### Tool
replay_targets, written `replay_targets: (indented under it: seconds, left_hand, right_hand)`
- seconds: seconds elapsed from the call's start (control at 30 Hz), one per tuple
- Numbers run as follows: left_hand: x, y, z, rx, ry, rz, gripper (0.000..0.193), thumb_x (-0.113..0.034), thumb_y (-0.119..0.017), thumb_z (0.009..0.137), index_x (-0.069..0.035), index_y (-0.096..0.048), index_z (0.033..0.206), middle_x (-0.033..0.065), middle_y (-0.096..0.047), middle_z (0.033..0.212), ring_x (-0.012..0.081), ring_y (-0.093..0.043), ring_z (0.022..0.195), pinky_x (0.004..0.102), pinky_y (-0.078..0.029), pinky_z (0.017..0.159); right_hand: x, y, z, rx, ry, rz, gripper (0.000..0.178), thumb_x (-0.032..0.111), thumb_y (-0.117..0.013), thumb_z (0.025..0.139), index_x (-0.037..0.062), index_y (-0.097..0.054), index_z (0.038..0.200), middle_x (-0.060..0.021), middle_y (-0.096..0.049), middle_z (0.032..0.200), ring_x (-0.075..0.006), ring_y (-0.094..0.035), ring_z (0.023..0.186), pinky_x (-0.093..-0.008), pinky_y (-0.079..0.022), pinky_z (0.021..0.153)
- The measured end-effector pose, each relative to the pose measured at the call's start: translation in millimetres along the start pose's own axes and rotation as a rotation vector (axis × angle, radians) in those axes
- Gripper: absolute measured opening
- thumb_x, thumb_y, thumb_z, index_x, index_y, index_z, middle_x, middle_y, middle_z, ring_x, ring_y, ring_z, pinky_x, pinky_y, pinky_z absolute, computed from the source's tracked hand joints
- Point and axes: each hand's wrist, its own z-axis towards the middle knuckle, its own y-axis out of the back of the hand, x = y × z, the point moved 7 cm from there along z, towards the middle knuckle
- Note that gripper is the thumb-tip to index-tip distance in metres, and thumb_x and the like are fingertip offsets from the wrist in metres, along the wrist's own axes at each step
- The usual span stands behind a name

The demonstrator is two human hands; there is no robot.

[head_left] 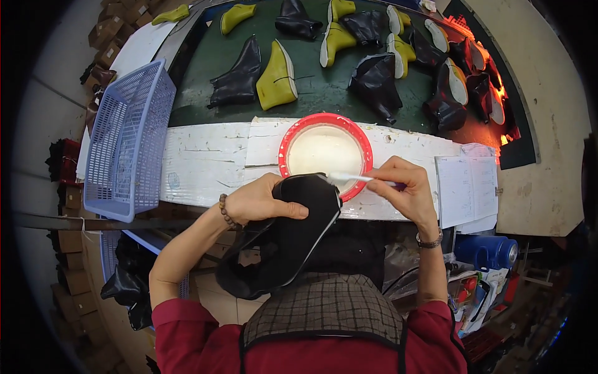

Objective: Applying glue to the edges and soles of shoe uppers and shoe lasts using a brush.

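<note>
My left hand [265,201] is closed around a black boot [305,215], its thumb lying across the dark surface. The boot is tilted, its far end reaching the near rim of a red round basin [367,146]. Pale cream liquid [327,151] fills that basin. Between the thumb and fingers of my right hand [402,190] is a slim white brush [361,178], shaped like a toothbrush. Its head meets the boot's edge over the basin; the bristles are too small to make out.
Black boots [237,75] and yellow-green boots [277,76] stand or lie on a dark green surface [187,106] beyond the white board [205,156]. An orange glow lights the boots at far right. A blue basket [128,137] is left; a notebook [467,187] and blue flask [486,252] are right.
</note>
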Motion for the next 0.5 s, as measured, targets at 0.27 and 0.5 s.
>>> replay_targets:
  seconds: [0.27,0.5]
  left_hand:
    - [-25,13,-14,-0.044,-0.156,0.068,0.041,-0.014,-0.084,0.084,0.003,-0.071,0.119,0.0062,-0.075,0.105,0.0107,-0.067,0.094,0.027,-0.054,0.087]
    - [-47,52,-48,-0.425,-0.339,0.029,0.024,-0.014,-0.078,0.09,0.004,-0.074,0.105,0.0035,-0.074,0.089,0.009,-0.067,0.078,0.0247,-0.055,0.071]
  right_hand:
    - [16,-8,21,-0.086,0.199,0.035,0.023,0.007,-0.087,0.079,0.0085,-0.082,0.101,-0.0021,-0.071,0.087,-0.0081,-0.06,0.07,-0.0219,-0.042,0.055]
    - [31,-29,17,-0.068,0.249,0.037,0.026,0.003,-0.087,0.077,0.0072,-0.082,0.102,-0.0031,-0.07,0.089,-0.0086,-0.062,0.074,-0.0219,-0.046,0.06]
